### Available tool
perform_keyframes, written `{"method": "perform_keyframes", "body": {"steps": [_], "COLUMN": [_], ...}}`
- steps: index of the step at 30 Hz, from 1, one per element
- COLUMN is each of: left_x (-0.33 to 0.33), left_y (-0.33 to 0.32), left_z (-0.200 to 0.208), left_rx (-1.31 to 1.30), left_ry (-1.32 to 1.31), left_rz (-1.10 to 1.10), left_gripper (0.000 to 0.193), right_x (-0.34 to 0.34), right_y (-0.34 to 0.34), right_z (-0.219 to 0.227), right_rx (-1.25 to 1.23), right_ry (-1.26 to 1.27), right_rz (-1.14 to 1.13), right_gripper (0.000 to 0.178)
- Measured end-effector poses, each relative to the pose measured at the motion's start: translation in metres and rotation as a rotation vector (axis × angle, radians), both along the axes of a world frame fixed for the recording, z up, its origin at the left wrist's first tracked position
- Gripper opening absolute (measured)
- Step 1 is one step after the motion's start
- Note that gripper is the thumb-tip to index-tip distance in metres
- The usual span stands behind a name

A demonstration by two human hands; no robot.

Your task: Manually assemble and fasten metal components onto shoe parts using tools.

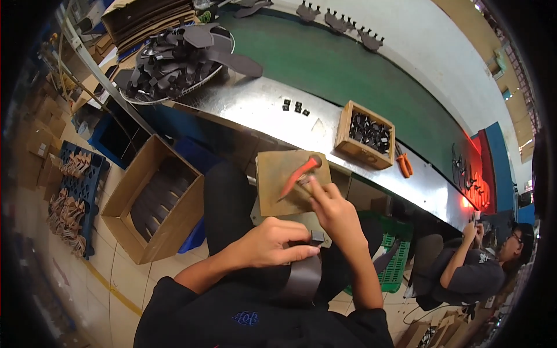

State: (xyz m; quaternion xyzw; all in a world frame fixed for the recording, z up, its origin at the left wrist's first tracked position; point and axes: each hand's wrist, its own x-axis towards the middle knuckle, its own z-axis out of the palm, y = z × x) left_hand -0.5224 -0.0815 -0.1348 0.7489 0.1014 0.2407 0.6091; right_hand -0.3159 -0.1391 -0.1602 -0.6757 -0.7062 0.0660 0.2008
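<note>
Holding dark brown strap [304, 281] in left hand [274, 242], over lap, grip narrow, thumb and fingers closed on its upper end, loose end curving down against dark shirt. At thumb and fingertips, a black square piece [317, 236], fastening too small to tell. Holding red hammer [300, 173] in right hand [336, 210], fingers closed near the head, handle mostly hidden by fingers. Hammer head over tan board [274, 169], round face toward table, thin end pointing back to lower left; cannot tell whether touching board. Board just in front of lap, between body and metal table [238, 103]. On table: wooden box [361, 152] full of small black parts [369, 132], orange-handled pliers [404, 165] just right of box, a few loose black pieces [297, 108] left of box. At table's left end, wire basket [139, 102] heaped with dark flat pieces [168, 65]. Behind, green belt [278, 46] along table. On floor at left, open cardboard box [159, 248] with dark brown pieces [159, 200] inside. Low at right, green crate [398, 264]; farther right, seated co-worker [473, 272].
</note>
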Motion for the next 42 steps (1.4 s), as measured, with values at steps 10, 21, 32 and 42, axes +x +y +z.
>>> {"method": "perform_keyframes", "body": {"steps": [10,21,32,42], "left_x": [-0.012,-0.006,0.010,0.023], "left_y": [-0.016,-0.018,-0.017,-0.022], "left_z": [0.001,0.007,0.004,-0.001], "left_rx": [-0.363,-0.393,-0.349,-0.342], "left_ry": [0.009,-0.001,0.177,0.138], "left_rz": [-0.203,-0.211,-0.144,-0.126], "left_gripper": [0.025,0.027,0.023,0.034], "right_x": [0.015,0.229,0.336,0.108], "right_y": [-0.028,-0.010,-0.005,-0.096], "right_z": [0.051,-0.011,-0.093,0.071], "right_rx": [-0.172,0.344,0.294,-0.225], "right_ry": [0.865,-0.231,-0.060,1.186], "right_rz": [0.618,-0.570,-0.478,-0.055], "right_gripper": [0.037,0.031,0.029,0.025]}}
